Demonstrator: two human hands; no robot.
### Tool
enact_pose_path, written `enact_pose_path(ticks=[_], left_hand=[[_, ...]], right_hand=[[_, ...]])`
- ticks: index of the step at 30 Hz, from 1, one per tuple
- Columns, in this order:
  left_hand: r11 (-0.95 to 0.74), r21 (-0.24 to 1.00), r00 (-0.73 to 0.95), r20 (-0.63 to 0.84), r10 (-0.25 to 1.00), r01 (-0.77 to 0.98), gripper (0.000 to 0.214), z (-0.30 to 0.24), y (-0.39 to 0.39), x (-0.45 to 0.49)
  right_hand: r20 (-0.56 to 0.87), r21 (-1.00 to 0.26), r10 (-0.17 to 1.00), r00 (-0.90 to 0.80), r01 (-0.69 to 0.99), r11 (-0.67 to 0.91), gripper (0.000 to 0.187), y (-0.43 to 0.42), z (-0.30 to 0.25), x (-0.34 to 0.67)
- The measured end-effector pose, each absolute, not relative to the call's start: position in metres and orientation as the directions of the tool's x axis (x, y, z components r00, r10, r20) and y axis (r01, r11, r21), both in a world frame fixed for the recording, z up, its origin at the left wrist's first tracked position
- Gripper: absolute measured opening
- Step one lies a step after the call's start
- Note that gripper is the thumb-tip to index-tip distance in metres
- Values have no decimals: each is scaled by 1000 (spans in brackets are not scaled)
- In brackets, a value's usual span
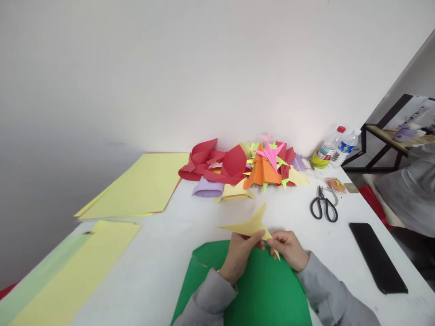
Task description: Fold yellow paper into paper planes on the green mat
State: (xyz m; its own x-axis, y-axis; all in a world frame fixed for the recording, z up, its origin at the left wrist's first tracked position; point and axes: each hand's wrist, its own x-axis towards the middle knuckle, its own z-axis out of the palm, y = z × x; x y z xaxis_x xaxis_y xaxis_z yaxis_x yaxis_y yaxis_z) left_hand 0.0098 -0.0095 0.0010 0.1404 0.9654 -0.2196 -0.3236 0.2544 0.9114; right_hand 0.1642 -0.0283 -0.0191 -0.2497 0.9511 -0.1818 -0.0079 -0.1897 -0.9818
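Both my hands hold a folded yellow paper star shape (249, 225) just above a green sheet of paper (258, 290) on the white table (170, 253). My left hand (239, 256) pinches its lower left part with thumb and fingers closed. The right side of it is pinched by my right hand (288, 248), with one yellow point sticking out below the fingers. Grey sleeves cover both my arms.
A pile of folded coloured paper shapes (244, 170) lies at the back. Yellow sheets (139, 185) lie at the left, another yellow sheet (84, 271) nearer. Black scissors (322, 206), a black phone (377, 256) and two bottles (335, 147) are at the right. A person's grey sleeve (408, 190) shows at the right edge.
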Motion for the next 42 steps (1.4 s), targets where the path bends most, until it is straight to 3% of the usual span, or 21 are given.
enact_pose_path(ticks=[12,32,42], left_hand=[[328,883,261,-248,933,-335,27,0,-11,9],[362,807,163,-324,932,-468,54,-2,-5,9],[281,829,34,-303,952,-483,58,7,7,-6]], right_hand=[[-184,-981,953,-238,-10,-192,52,-29,-19,164],[-205,-977,952,-228,-11,-213,52,-30,-16,164],[-210,-974,972,-102,-70,-218,48,-25,-13,172]])
